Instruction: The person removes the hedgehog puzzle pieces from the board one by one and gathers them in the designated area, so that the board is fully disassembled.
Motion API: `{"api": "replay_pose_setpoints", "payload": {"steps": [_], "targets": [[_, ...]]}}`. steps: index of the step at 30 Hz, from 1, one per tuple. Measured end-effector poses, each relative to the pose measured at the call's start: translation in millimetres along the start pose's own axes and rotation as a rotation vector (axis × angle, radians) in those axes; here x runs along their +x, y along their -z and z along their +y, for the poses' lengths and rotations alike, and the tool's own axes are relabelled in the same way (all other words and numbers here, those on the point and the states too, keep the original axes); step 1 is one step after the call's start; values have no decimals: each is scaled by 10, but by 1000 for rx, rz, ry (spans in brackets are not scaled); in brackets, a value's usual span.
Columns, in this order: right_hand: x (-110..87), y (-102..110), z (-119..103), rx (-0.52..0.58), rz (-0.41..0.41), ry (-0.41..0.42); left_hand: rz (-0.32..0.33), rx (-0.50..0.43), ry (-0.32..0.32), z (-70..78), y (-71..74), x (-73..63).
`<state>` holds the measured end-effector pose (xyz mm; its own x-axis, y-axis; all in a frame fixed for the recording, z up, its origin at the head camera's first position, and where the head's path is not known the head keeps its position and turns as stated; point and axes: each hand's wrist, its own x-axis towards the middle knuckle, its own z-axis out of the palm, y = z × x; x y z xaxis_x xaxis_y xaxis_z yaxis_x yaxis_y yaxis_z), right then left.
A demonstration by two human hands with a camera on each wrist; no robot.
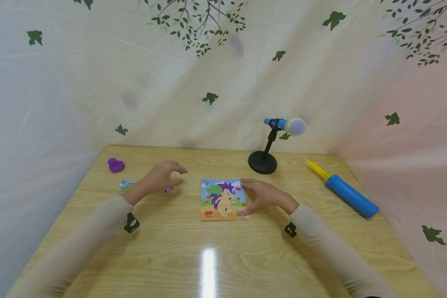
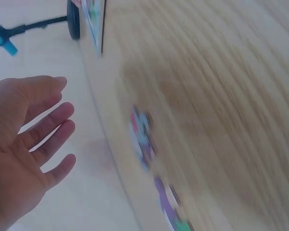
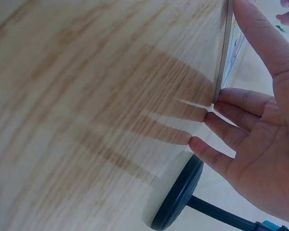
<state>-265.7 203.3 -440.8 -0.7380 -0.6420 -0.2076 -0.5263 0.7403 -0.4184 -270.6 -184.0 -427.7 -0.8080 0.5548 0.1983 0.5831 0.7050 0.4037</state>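
Pale sleeves [image 1: 85,236] extend over the bench [image 1: 171,256]. The left hand [image 1: 158,178], fingers apart and empty, is near 2 small pieces [image 2: 141,137], probably puzzle parts, though blurred. The right hand [image 1: 262,193], unclenched, touches the central picture puzzle [image 1: 223,203]'s right edge, probably steadying it.

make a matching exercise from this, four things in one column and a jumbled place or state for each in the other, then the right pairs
1. picture board
2. left hand
3. microphone
4. pump

A. held in a black stand
B. lying near the right edge of the table
C. touched at its right side by the right hand
D. fingers apart, holding nothing

Right pairs: 1-C, 2-D, 3-A, 4-B
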Motion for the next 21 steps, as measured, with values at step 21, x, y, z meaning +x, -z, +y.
{"api": "replay_pose_setpoints", "payload": {"steps": [21], "targets": [[1,-2,4,1,-1,-9,-210,64,-109,655,-515,118]]}}
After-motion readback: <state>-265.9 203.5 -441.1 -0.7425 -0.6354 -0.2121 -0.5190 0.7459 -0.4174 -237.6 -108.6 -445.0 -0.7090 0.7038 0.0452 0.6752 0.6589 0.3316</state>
